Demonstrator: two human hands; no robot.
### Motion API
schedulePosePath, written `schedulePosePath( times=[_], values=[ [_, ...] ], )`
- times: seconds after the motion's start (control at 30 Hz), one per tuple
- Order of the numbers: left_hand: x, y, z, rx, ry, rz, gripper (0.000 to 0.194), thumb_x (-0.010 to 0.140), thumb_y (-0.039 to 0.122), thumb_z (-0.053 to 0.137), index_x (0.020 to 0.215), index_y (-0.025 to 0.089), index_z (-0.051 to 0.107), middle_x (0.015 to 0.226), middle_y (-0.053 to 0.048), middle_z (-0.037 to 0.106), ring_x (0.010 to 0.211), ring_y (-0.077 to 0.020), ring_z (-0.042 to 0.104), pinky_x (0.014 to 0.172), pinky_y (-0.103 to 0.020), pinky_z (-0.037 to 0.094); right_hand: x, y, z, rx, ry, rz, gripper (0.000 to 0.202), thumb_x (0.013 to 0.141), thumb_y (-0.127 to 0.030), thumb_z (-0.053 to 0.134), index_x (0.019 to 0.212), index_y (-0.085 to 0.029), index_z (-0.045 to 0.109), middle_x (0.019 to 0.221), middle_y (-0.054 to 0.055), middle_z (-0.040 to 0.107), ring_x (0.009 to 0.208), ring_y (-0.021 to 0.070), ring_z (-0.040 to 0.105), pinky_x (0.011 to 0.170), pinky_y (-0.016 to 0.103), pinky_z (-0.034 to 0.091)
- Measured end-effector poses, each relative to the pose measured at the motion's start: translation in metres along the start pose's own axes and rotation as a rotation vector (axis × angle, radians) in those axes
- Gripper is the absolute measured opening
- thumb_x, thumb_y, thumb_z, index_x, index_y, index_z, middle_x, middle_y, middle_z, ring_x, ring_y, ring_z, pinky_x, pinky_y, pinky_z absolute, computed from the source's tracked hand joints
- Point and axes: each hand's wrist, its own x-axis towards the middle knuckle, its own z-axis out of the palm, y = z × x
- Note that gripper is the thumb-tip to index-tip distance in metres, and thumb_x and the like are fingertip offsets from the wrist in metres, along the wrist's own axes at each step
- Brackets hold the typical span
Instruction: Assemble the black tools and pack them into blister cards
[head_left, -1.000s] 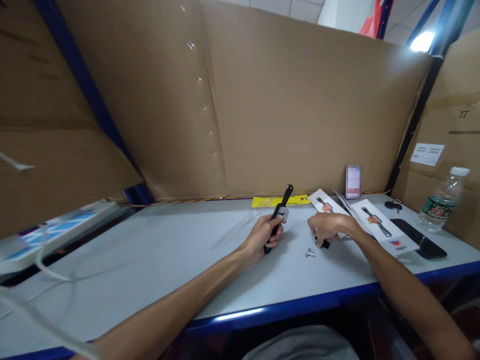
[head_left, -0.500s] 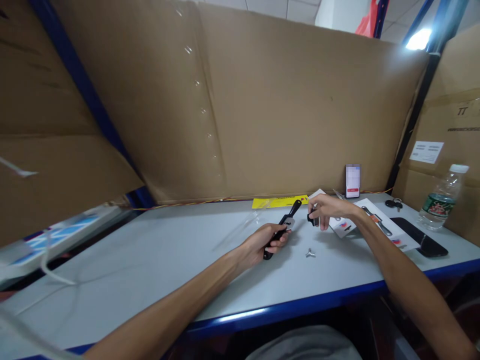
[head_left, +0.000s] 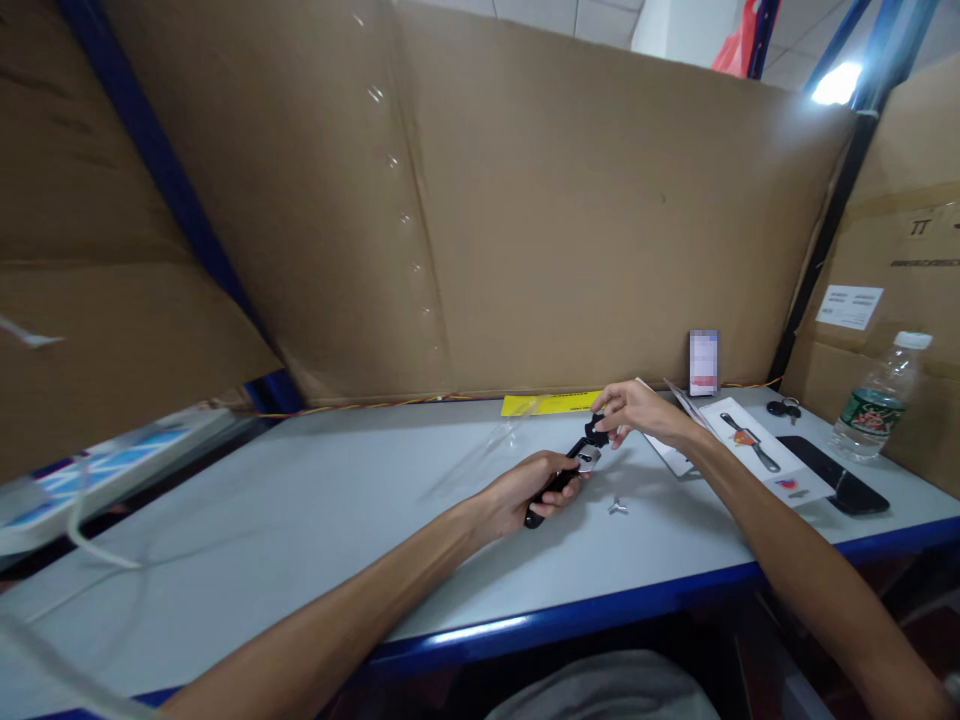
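Note:
My left hand (head_left: 536, 485) is wrapped round the handle of a black tool (head_left: 556, 483) with a silver metal plate near its middle. The tool points up and to the right. At its upper end my right hand (head_left: 624, 408) pinches a small black piece (head_left: 596, 430), which touches or overlaps the tool; whether the two are joined cannot be made out. A small silver three-armed metal part (head_left: 617, 506) lies on the table just right of my left hand.
Behind the hands lies a yellow strip (head_left: 551, 403) with clear plastic. On the right are a printed white package (head_left: 791, 468), a black phone-like slab (head_left: 862, 492), keys (head_left: 783, 408), a water bottle (head_left: 871, 410) and an upright phone (head_left: 703, 362). Cardboard walls (head_left: 562, 220) enclose the table.
My right hand has moved left with the small black piece, from beside the package to the tool's upper end. My left hand has stayed nearly still round the tool.

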Motion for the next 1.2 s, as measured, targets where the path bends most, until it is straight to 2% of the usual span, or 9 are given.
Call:
schedulePosePath(
  times=[0.13,0.27,0.37,0.53,0.73,0.93,1.0,1.07,1.2],
  values=[
    [0.0,0.001,0.0,0.015,0.009,-0.007,0.012,0.083,0.023,0.053,0.079,0.013,0.056,0.054,0.004,0.043,0.04,-0.0029,0.019,0.034,-0.015,0.007,0.001,0.003,0.002,-0.294,0.078,-0.059,0.014,0.073,-0.011,0.061,0.081,-0.015,0.071,0.067,0.002,0.067,0.056,0.0134,0.058,0.046,0.023,0.046],
    [-0.001,0.002,-0.001,0.016,-0.036,-0.051,0.014,0.08,0.025,0.057,0.077,0.012,0.057,0.056,0.004,0.043,0.039,-0.0018,0.018,0.034,-0.015,0.006,-0.001,-0.001,0.011,-0.563,-0.02,-0.266,0.028,0.078,-0.004,0.053,0.083,-0.017,0.077,0.075,0.003,0.072,0.069,0.0144,0.061,0.062,0.024,0.044],
    [-0.002,0.003,-0.001,-0.003,-0.075,-0.096,0.014,0.08,0.025,0.058,0.079,0.011,0.058,0.057,0.004,0.043,0.039,-0.0013,0.017,0.033,-0.015,0.006,-0.004,-0.006,0.019,-0.555,-0.13,-0.34,0.031,0.078,-0.002,0.052,0.083,-0.019,0.078,0.083,0.003,0.074,0.078,0.0152,0.064,0.071,0.026,0.045],
    [-0.002,0.005,-0.002,-0.079,-0.088,-0.155,0.01,0.082,0.021,0.054,0.079,0.011,0.055,0.057,0.004,0.042,0.039,-0.0011,0.017,0.033,-0.014,0.007,-0.004,-0.006,0.025,-0.529,-0.218,-0.339,0.03,0.075,-0.001,0.055,0.079,-0.02,0.078,0.081,0.002,0.073,0.076,0.0143,0.063,0.072,0.025,0.044],
    [0.001,0.003,-0.007,-0.095,-0.112,-0.143,0.008,0.078,0.018,0.055,0.081,0.011,0.053,0.057,0.004,0.042,0.038,-0.0012,0.02,0.032,-0.014,0.008,0.003,0.008,0.03,-0.422,-0.172,-0.313,0.02,0.077,-0.008,0.061,0.086,-0.018,0.076,0.083,0.002,0.073,0.077,0.015,0.063,0.068,0.025,0.045],
    [0.001,0.004,-0.006,-0.111,-0.08,-0.106,0.011,0.087,0.02,0.05,0.084,0.011,0.053,0.057,0.005,0.041,0.038,-0.0018,0.021,0.032,-0.013,0.01,-0.003,-0.007,0.012,-0.402,0.045,-0.282,0.015,0.076,-0.01,0.058,0.08,-0.014,0.072,0.077,0.003,0.07,0.074,0.0145,0.063,0.068,0.025,0.046],
    [0.002,0.004,-0.005,-0.12,-0.047,-0.072,0.017,0.094,0.023,0.046,0.085,0.011,0.053,0.057,0.005,0.041,0.038,-0.0016,0.021,0.032,-0.013,0.01,-0.011,-0.016,-0.001,-0.505,-0.065,-0.196,0.014,0.073,-0.008,0.059,0.078,-0.014,0.071,0.069,0.001,0.067,0.066,0.013,0.06,0.063,0.023,0.043],
    [0.003,0.004,-0.006,-0.127,-0.011,-0.033,0.019,0.097,0.021,0.042,0.083,0.011,0.052,0.056,0.005,0.04,0.037,-0.0014,0.021,0.032,-0.012,0.01,-0.019,-0.023,-0.009,-0.617,-0.278,-0.07,0.01,0.072,-0.011,0.063,0.079,-0.014,0.07,0.063,-0.001,0.064,0.06,0.0123,0.058,0.058,0.023,0.041],
    [0.005,0.003,-0.006,-0.141,0.03,0.017,0.021,0.097,0.017,0.04,0.078,0.013,0.049,0.056,0.005,0.04,0.036,-0.0011,0.023,0.031,-0.012,0.011,-0.029,-0.023,-0.002,-0.795,-0.551,0.066,0.019,0.071,-0.021,0.073,0.089,-0.015,0.071,0.062,-0.003,0.062,0.058,0.012,0.057,0.054,0.021,0.038]
  ],
)
